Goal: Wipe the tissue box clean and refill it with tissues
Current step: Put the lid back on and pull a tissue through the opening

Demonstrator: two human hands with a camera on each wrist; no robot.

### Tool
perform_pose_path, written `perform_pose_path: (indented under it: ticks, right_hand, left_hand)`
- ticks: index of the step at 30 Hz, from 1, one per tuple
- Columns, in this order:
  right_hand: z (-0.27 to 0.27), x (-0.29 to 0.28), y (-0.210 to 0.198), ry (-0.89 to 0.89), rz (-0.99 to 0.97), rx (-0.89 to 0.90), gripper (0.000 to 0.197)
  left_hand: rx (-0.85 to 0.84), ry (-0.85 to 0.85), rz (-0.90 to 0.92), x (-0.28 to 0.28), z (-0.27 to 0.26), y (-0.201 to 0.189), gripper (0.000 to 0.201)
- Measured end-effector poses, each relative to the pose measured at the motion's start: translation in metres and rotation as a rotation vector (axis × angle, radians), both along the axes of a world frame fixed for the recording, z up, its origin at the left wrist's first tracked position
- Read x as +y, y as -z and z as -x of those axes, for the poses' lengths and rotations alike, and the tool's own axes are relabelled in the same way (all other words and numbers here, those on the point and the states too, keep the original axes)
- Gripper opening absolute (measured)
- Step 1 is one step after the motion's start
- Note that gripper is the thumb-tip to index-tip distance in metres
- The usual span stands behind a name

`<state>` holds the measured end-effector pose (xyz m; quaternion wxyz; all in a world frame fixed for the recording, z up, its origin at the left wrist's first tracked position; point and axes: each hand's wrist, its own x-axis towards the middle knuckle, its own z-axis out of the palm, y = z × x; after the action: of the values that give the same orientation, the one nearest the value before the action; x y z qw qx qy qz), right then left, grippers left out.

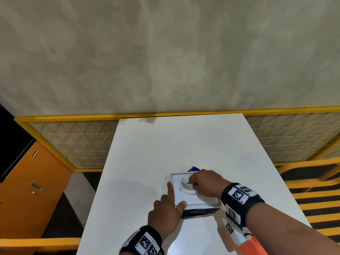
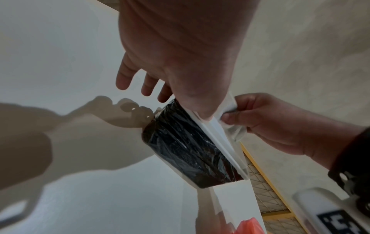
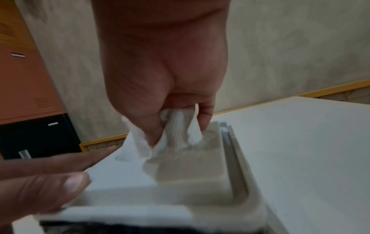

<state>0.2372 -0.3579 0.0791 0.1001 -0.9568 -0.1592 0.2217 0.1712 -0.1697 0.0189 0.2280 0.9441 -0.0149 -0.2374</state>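
Near edge of the tabletop (image 1: 139, 155): left hand (image 1: 166, 211) lying open against the tissue box (image 1: 191, 197), index finger stretching along the box's left side, thumb pressing on the near-left corner of the white lid, other fingers hanging loosely clear of the box. Showing black, crinkled plastic wrap (image 2: 186, 147) around the lower body of the box in the left wrist view, white lid sitting on top.

Just beyond, right hand (image 1: 204, 183) reaching over the middle of the lid, fingers and thumb pinching a white tissue (image 3: 176, 126) at the lid's opening, the tissue bunching between the fingertips and spilling out on both sides of the thumb. Tissue box sitting upright on the tabletop, towards its near right part, directly in front of the person.

Peeking out behind the far edge of the box: a small white and blue packet (image 1: 191, 168), mostly hidden, not telling what it is.

Lying at the near right edge, below the right wrist: something orange (image 1: 257, 245), only partly showing.

Farther off: yellow mesh fencing (image 1: 77, 142) running behind the tabletop, an orange cabinet (image 1: 35, 190) standing to the left, a pale mottled wall (image 1: 165, 52) rising beyond.
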Motion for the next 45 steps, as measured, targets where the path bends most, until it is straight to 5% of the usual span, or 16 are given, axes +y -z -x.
perform_pose_path:
  ticks: [7,9,11,20,24,26,29,32,45]
  right_hand:
    - [-0.008,0.012,0.004,-0.207,0.205,-0.277,0.011]
    - [-0.007,0.006,0.011,-0.130,0.106,-0.317,0.008]
    - [-0.008,0.001,0.016,-0.044,0.000,-0.304,0.026]
    - [-0.014,-0.040,-0.009,0.277,-0.365,-0.062,0.028]
    - [0.007,-0.064,-0.002,0.659,-0.543,-0.111,0.017]
    - [0.028,-0.071,0.010,0.842,-0.659,0.020,0.019]
    - [0.059,-0.069,0.038,0.964,-0.797,0.219,0.021]
    - [0.075,-0.059,0.054,0.991,-0.900,0.233,0.011]
    - [0.023,-0.062,0.050,0.933,-0.826,0.058,0.018]
  left_hand:
    - [0.011,0.001,-0.003,0.000,-0.001,-0.002,0.084]
    - [0.007,0.002,0.002,0.000,-0.001,-0.002,0.084]
    - [0.006,0.000,0.010,0.002,-0.001,-0.004,0.084]
    - [0.005,-0.012,0.078,0.005,-0.003,-0.004,0.086]
    - [0.037,-0.078,0.318,0.009,-0.005,-0.007,0.089]
    - [0.066,-0.165,0.476,0.010,-0.006,-0.005,0.088]
    - [0.059,-0.262,0.594,0.012,-0.005,-0.002,0.053]
    - [0.036,-0.274,0.648,0.011,-0.005,-0.006,0.019]
    - [0.030,-0.316,0.640,-0.008,-0.057,-0.022,0.028]
